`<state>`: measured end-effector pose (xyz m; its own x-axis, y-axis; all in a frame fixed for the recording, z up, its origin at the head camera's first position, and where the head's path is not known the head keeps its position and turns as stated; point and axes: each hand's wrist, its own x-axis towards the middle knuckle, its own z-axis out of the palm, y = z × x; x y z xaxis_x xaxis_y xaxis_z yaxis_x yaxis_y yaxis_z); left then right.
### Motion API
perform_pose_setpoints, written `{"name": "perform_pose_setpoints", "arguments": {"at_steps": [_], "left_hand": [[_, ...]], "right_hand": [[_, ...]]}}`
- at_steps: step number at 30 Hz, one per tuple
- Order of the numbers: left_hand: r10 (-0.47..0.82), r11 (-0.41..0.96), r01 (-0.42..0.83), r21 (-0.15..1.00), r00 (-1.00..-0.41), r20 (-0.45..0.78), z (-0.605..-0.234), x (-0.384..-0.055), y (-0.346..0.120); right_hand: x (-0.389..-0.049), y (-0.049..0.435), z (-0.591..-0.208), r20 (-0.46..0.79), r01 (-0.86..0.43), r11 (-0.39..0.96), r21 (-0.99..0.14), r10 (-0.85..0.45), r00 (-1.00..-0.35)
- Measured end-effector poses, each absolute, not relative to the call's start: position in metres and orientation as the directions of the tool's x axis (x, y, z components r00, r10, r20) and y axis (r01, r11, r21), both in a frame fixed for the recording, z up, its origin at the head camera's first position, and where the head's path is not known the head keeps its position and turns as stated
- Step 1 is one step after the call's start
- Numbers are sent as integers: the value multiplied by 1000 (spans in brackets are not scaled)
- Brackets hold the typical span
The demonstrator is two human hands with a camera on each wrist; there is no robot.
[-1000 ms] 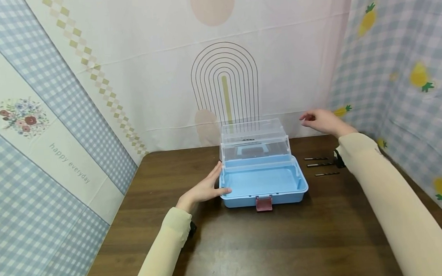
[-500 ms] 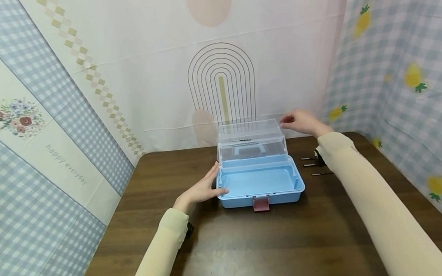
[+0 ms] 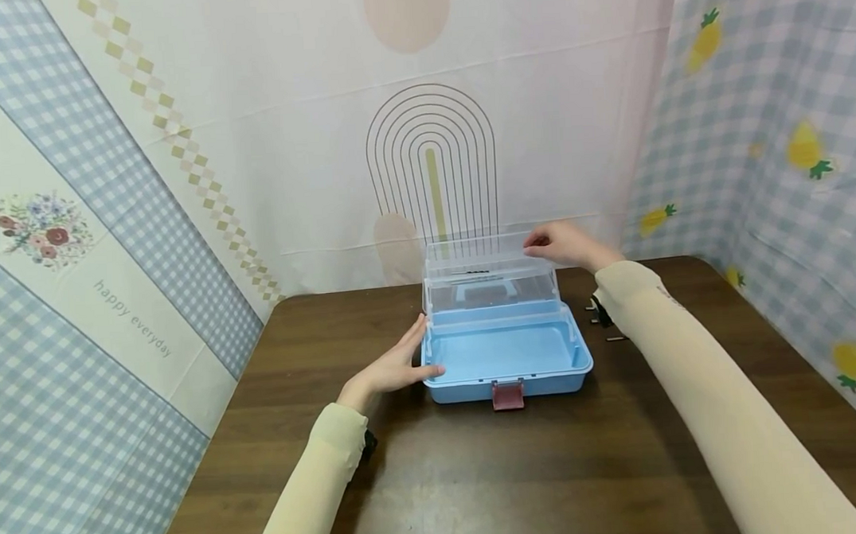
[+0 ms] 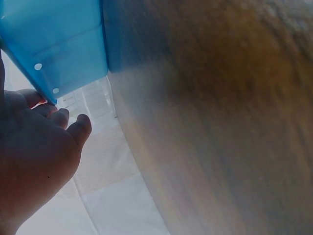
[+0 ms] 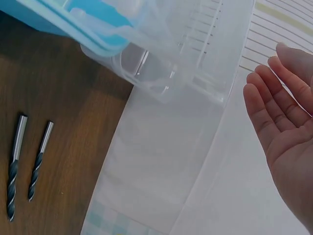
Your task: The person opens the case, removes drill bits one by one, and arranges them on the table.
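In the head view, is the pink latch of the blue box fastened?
No, the pink latch hangs free at the front of the blue box, whose inside lies open to view.

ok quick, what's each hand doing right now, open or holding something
Left hand: open, fingers spread, touching the left side of the blue box.
Right hand: open, fingers loosely bent, nothing visible in it.

Left arm [image 3: 312, 487]'s stretched out, left hand [image 3: 388, 371] with the fingers [image 3: 411, 335] pretty straight and thumb [image 3: 432, 371] spread wide — right arm [image 3: 698, 375] reaches farther forward, right hand [image 3: 569, 243] up higher, fingers loosely bent.
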<state>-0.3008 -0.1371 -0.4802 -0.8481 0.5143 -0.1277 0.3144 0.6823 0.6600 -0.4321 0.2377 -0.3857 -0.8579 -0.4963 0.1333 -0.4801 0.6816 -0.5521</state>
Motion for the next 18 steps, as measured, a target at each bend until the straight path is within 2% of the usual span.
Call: {"name": "perform_pose_setpoints", "arguments": {"at_steps": [18], "left_hand": [[525, 660, 331, 674, -845, -99, -483, -302, -138]], "right_hand": [[-437, 216, -398, 54, -477, 673, -565, -547, -835]]}}
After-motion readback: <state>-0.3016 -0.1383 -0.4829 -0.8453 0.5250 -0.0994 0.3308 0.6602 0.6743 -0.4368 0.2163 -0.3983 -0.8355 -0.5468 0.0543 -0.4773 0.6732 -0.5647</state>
